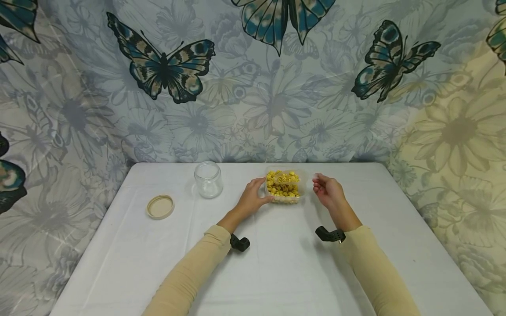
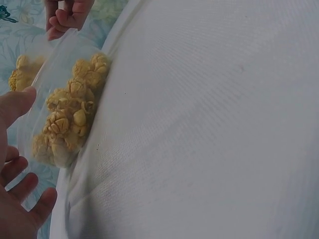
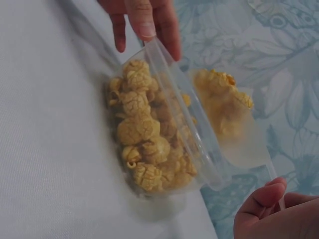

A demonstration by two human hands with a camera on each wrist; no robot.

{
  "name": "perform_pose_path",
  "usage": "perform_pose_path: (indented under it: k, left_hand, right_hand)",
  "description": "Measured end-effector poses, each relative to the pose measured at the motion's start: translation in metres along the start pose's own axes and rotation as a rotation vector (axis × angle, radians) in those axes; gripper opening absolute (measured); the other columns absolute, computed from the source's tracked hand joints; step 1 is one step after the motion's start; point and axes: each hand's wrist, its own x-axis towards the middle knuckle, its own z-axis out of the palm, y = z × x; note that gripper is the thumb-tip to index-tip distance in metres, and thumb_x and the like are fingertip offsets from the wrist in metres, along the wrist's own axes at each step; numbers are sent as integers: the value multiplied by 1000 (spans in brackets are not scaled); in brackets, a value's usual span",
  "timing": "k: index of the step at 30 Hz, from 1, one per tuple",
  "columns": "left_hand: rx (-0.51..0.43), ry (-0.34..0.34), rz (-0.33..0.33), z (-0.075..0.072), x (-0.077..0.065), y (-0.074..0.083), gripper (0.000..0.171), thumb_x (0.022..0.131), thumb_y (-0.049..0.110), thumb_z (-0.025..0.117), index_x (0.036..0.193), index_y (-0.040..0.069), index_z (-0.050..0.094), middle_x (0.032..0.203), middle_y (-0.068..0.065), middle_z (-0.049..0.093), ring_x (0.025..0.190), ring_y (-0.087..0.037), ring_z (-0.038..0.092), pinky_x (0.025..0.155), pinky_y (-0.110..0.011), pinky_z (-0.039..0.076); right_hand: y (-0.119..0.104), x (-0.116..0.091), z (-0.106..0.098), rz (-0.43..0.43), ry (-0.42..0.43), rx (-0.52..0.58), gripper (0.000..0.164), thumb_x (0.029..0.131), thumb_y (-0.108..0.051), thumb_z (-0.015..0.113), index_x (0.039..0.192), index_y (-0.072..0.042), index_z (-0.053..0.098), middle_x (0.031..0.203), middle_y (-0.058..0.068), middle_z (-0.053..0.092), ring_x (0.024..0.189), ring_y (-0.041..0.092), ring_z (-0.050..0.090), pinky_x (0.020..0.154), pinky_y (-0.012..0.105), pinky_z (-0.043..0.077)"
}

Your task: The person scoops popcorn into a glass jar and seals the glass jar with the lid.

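Observation:
A clear plastic container point(image 1: 286, 200) of yellow popcorn point(image 3: 137, 124) stands toward the back of the table. My left hand point(image 1: 251, 194) holds its left side, thumb at the near corner and fingers toward the far one. In the right wrist view the thumb of that hand point(image 3: 142, 20) touches the rim. My right hand point(image 1: 329, 191) pinches the thin handle of a translucent scoop point(image 3: 246, 153). Several popcorn pieces point(image 3: 219, 97) sit on the scoop, just above the container's rim. In the left wrist view the right hand point(image 2: 70, 15) is beyond the container.
An open glass jar point(image 1: 208, 180) stands left of the container. Farther left a round beige lid point(image 1: 160, 207) lies on the white-covered table point(image 1: 269, 263). A butterfly-patterned cloth point(image 1: 276, 96) hangs right behind the table's back edge.

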Motion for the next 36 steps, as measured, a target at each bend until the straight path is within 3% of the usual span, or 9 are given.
perform_pose_path:
  k: [7,22,36]
  left_hand:
    - [-10,-9,-5,-1,0,-1,74,89,36,71,151,10,37,154,-13,36,143,-32,34,115,-49,35]
    - [-8,-10,-11,-6,0,-4,78,88,39,71,150,9,37,153,-13,38,142,-33,34,115,-50,34]
    - [7,25,-23,-26,-7,-2,75,88,33,72,149,7,38,152,-17,36,142,-36,32,114,-53,34]
  right_hand:
    - [0,1,0,7,-29,14,7,104,-13,43,103,-9,49,70,4,59,62,11,49,56,19,44]
    - [-1,-4,5,-1,-68,42,11,104,-14,41,111,-9,47,75,4,57,63,12,49,57,19,44]
    - [3,-5,14,-12,-101,56,12,104,-14,42,116,-11,44,78,5,56,63,12,50,57,20,44]
